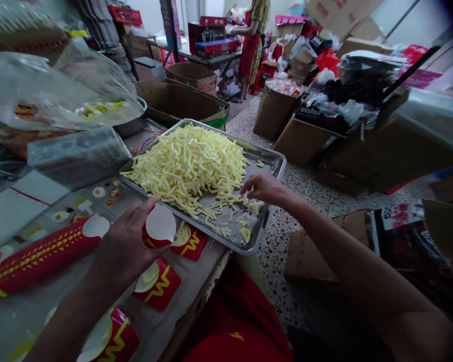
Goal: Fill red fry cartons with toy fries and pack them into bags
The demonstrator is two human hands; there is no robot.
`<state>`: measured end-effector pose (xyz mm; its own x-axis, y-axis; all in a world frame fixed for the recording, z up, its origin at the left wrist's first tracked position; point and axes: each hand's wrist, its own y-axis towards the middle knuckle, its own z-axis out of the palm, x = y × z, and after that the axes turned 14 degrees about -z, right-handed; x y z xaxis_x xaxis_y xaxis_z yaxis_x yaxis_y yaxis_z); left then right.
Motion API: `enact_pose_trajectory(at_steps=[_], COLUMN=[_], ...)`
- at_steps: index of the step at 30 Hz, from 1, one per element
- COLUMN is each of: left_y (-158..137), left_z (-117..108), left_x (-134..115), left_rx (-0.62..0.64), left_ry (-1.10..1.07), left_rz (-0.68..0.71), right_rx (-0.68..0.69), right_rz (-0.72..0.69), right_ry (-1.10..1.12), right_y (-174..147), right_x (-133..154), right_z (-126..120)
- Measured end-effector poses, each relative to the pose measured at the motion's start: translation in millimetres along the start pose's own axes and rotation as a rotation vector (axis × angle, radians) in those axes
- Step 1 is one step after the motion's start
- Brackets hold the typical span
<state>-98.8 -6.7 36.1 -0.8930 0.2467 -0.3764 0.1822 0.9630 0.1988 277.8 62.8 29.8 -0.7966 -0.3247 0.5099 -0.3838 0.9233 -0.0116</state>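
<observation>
The left hand (132, 234) curls around a carton (160, 223) beside the tray's (275, 162) near edge. Toward its right edge, the right hand (263, 188) bends half-open; I cannot tell whether it grips fries (194, 163).

on my head feed, i hold a red-and-white carton (160, 224) in my left fingers (145, 207), beside a metal tray (276, 160) heaped with pale yellow sticks (191, 161); my right fingers (253, 182) curl at its sparser side. nested cartons (41, 256) lie leftward on the counter (193, 282).
</observation>
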Motion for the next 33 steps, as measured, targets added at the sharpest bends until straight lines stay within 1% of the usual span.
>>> enact_pose_trajectory(at_steps=[1, 3, 4, 5, 6, 9, 12, 14, 16, 17, 19, 22, 24, 26, 28, 30, 33], left_y=[3.8, 10.5, 12.8, 14.2, 14.6, 12.5, 10.5, 11.3, 13.1, 13.8, 14.3, 11.9, 9.8, 8.8, 9.5, 11.5, 14.4], left_z=[0.8, 1.2, 0.9, 0.4, -0.2, -2.0, -2.7, -2.7, -2.8, -3.0, -3.8, -4.8, -5.0, -4.7, -4.2, -3.9, -4.6], left_x=[-5.3, -13.5, -15.8, -16.8, -16.7, -13.8, -15.3, -20.4, -26.3, -28.5, -29.7, -23.0, -15.6, -8.7, -4.3, -2.5, -3.2], left_rx=[-0.002, -0.006, -0.004, 0.000, 0.005, 0.032, 0.023, -0.006, -0.025, -0.026, -0.010, 0.014, 0.025, 0.028, 0.042, 0.046, 0.045], left_ry=[-0.002, 0.009, 0.020, 0.033, 0.044, 0.067, 0.077, 0.072, 0.078, 0.093, 0.136, 0.182, 0.184, 0.184, 0.192, 0.200, 0.200], left_rz=[0.019, 0.036, 0.029, 0.020, 0.008, -0.015, -0.046, -0.059, -0.059, -0.057, -0.066, -0.085, -0.094, -0.095, -0.088, -0.075, -0.057], right_rx=[-0.039, -0.170, -0.235, -0.272, -0.277, -0.197, -0.103, 0.006, 0.155, 0.223, 0.313, 0.363, 0.352, 0.328, 0.306, 0.263, 0.184], right_rz=[0.006, -0.009, -0.025, -0.046, -0.075, -0.172, -0.268, -0.354, -0.441, -0.475, -0.504, -0.449, -0.338, -0.210, -0.129, -0.117, -0.163], right_ry=[0.062, 0.125, 0.104, 0.060, 0.013, -0.097, -0.193, -0.235, -0.282, -0.309, -0.351, -0.372, -0.343, -0.259, -0.169, -0.137, -0.157], right_y=[-2.0, -5.2, -6.7, -8.2, -9.5, -10.4, -3.4, 5.7, 15.8, 20.5, 27.9, 33.5, 34.0, 32.3, 28.5, 23.2, 16.1], right_x=[-5.8, -10.8, -10.4, -8.7, -6.0, 5.2, 18.4, 29.0, 40.4, 45.6, 52.8, 51.2, 42.5, 31.8, 24.1, 22.5, 30.6], right_z=[-3.2, -4.3, -3.1, -1.3, 0.8, 5.8, 7.9, 8.7, 9.7, 10.5, 12.9, 17.9, 20.0, 19.1, 15.7, 12.0, 11.8])
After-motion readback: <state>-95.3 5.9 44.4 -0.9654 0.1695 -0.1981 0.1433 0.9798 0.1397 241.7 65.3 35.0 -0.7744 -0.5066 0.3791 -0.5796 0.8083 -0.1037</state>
